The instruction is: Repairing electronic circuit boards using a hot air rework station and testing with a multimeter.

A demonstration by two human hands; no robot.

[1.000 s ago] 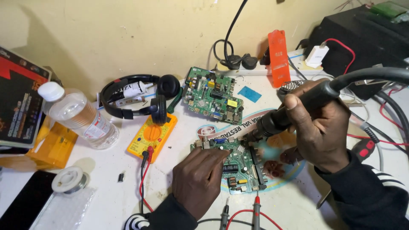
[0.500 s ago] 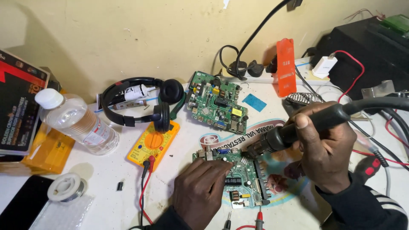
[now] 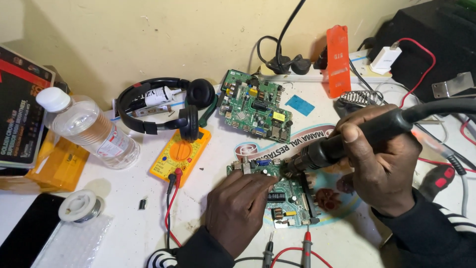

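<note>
A green circuit board (image 3: 290, 201) lies on the white table in front of me. My left hand (image 3: 238, 208) rests on its left part, fingertips pressed near the board's top edge. My right hand (image 3: 382, 159) is closed around a black hot-air wand (image 3: 347, 139) with a thick black hose, its nozzle pointing down-left onto the board's upper middle, right by my left fingertips. Two multimeter probes (image 3: 287, 245), one black and one red, lie just below the board.
A second green circuit board (image 3: 255, 106) lies farther back. A yellow multimeter (image 3: 181, 154), black headphones (image 3: 166, 106), a clear plastic bottle (image 3: 91, 129), a solder spool (image 3: 80, 206), a black phone (image 3: 22, 228), an orange tool (image 3: 338, 59) and a power strip (image 3: 317, 74) surround the work.
The view has shifted slightly. My right hand has lowered the wand's nozzle closer to the board; my left hand has stayed on the board.
</note>
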